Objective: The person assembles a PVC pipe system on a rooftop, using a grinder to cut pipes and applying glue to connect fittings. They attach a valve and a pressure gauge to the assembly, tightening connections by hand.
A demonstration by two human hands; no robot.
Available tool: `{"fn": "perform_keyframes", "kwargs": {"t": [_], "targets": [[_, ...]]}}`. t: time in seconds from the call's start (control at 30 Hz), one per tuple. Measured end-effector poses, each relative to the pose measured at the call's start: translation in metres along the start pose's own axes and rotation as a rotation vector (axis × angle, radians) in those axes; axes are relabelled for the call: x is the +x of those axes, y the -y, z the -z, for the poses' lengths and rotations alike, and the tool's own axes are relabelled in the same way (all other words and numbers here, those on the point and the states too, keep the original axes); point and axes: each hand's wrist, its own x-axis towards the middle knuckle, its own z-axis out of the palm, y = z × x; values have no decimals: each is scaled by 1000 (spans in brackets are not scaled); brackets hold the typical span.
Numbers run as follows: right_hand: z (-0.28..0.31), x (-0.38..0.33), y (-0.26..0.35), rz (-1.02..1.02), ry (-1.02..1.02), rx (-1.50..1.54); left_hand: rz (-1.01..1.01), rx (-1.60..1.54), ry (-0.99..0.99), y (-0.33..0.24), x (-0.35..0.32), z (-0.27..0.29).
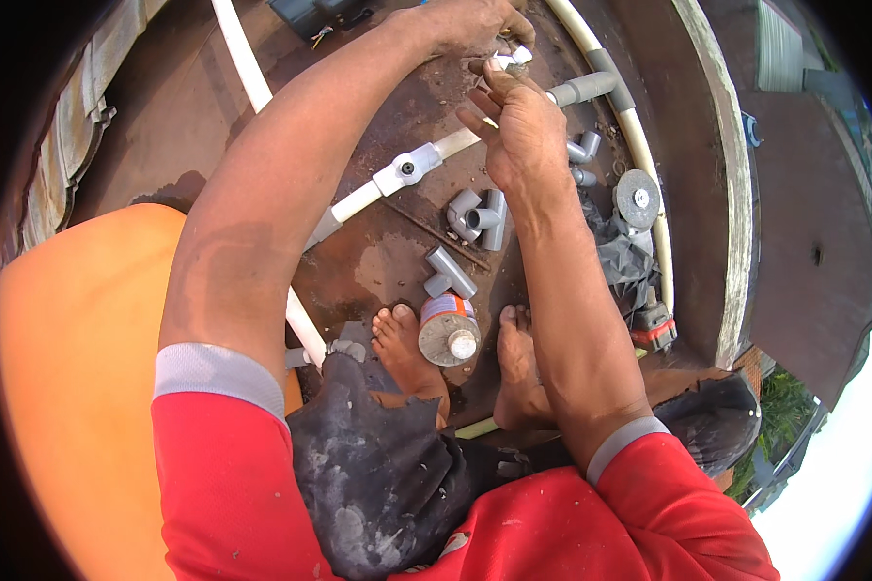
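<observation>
At the top of the view, both my hands meet over the pipework around a small white piece (512,58); its exact kind I cannot make out. The curled fingers of my left hand (475,27) close on its far side. My right hand (525,131) pinches its near side between thumb and forefinger, the other fingers spread. Below them runs a pale pipe (455,143) with a grey sleeve (583,89) and a light grey valve-like fitting (407,169). Loose grey pipe tees (495,219) lie nearer to me, one tee (451,272) beside a can (448,334) with an orange label.
A large orange rounded surface (87,358) fills the left side. To the right lie a grey disc (637,199), black plastic (622,261) and a red-and-black tool part (654,331). White pipes (244,53) border the rusty brown surface (358,261) under my bare feet (409,353).
</observation>
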Motion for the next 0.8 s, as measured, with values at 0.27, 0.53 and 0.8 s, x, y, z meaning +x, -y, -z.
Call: {"fn": "perform_keyframes", "kwargs": {"t": [0.27, 0.53, 0.8], "targets": [[22, 52, 57, 42, -139, 29, 30, -26, -141, 7, -3, -7], [31, 116, 6, -113, -207, 435, -52, 131, -142, 4, -4, -4], [-7, 30, -16, -103, 63, 192, -45, 54, -222, 6, -14, 0]]}}
